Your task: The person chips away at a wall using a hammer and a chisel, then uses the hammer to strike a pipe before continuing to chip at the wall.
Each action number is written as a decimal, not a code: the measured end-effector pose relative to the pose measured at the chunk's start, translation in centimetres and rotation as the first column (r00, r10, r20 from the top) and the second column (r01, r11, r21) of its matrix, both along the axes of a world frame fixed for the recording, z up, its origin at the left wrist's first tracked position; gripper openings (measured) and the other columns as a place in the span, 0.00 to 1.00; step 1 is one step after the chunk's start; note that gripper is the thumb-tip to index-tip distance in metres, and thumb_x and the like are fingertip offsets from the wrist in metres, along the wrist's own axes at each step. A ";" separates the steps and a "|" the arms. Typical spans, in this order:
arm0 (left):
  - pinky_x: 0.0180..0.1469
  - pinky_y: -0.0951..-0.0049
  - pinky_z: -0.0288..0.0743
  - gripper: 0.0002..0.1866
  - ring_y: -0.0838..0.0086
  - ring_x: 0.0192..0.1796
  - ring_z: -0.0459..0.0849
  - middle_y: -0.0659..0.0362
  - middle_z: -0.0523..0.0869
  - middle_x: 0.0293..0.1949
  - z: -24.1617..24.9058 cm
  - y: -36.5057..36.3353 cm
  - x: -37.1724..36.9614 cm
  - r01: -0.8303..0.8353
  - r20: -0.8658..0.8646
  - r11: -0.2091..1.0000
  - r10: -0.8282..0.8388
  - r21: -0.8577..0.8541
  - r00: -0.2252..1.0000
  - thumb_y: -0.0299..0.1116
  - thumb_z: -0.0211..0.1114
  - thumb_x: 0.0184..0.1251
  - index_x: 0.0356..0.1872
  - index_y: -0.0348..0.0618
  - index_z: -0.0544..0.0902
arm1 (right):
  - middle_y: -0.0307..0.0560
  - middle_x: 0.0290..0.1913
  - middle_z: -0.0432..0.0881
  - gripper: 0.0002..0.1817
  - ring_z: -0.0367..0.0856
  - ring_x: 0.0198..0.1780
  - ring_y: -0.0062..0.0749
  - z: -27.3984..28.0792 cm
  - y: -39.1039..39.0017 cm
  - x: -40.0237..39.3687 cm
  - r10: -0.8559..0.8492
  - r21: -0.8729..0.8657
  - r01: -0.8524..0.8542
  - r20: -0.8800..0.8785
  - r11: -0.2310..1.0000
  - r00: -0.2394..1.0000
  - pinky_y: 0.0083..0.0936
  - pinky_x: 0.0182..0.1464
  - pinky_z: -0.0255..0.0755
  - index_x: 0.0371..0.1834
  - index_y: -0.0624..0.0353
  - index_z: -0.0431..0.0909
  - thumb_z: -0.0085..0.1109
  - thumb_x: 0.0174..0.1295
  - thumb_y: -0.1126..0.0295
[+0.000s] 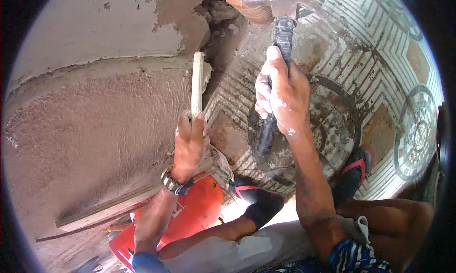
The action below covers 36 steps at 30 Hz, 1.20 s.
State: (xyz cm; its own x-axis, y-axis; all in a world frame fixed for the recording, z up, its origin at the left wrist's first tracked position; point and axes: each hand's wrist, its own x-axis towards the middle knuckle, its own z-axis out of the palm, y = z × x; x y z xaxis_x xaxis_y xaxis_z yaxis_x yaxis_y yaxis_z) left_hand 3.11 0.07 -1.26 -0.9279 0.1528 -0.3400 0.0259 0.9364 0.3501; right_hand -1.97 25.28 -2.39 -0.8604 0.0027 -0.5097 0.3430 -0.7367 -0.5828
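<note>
My left hand [191,142], with a watch on its wrist, is closed around a pale, dust-coated chisel [196,83]. The rod points away from me beside the broken edge of the plastered wall [109,111], and its near end is hidden in my fingers. In my right hand [285,92] is a claw hammer [283,33] with black tape around its handle. Its head is up at the top of the view, and the handle's end sticks out below my fist. White smears mark my right hand.
A brown bowl [256,14] is partly behind the hammer head. Debris and dust lie on the patterned tile floor [418,130]. A red container [197,206] and a wooden strip [109,204] are by my left forearm. My sandalled feet [259,192] are below the hammer.
</note>
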 end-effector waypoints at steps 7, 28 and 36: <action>0.13 0.83 0.52 0.08 0.87 0.16 0.62 0.70 0.67 0.23 1.4 2.4 -0.4 -0.379 0.140 0.871 0.353 0.314 0.925 0.42 0.52 0.76 0.41 0.53 0.67 | 0.35 0.17 0.67 0.19 0.66 0.12 0.21 -1.0 -3.0 1.7 -0.045 0.018 0.046 -0.061 0.999 0.997 0.22 0.12 0.63 0.33 0.55 0.66 0.54 0.69 0.51; 0.13 0.84 0.51 0.09 0.87 0.17 0.61 0.70 0.67 0.24 2.3 3.0 -0.8 -0.711 0.470 0.534 0.534 0.457 0.703 0.45 0.53 0.76 0.45 0.53 0.70 | 0.34 0.18 0.72 0.17 0.69 0.14 0.21 -4.5 -7.4 2.6 0.071 0.151 -0.074 0.025 0.986 0.997 0.26 0.14 0.65 0.39 0.57 0.72 0.56 0.68 0.53; 0.14 0.85 0.52 0.12 0.88 0.17 0.61 0.70 0.67 0.24 2.6 3.4 -0.8 -0.712 0.450 0.529 0.552 0.462 0.702 0.47 0.55 0.75 0.43 0.52 0.69 | 0.33 0.17 0.69 0.15 0.67 0.13 0.17 -0.2 -5.5 1.7 -0.400 -0.169 0.388 -0.046 0.906 0.915 0.20 0.12 0.62 0.32 0.53 0.66 0.53 0.70 0.55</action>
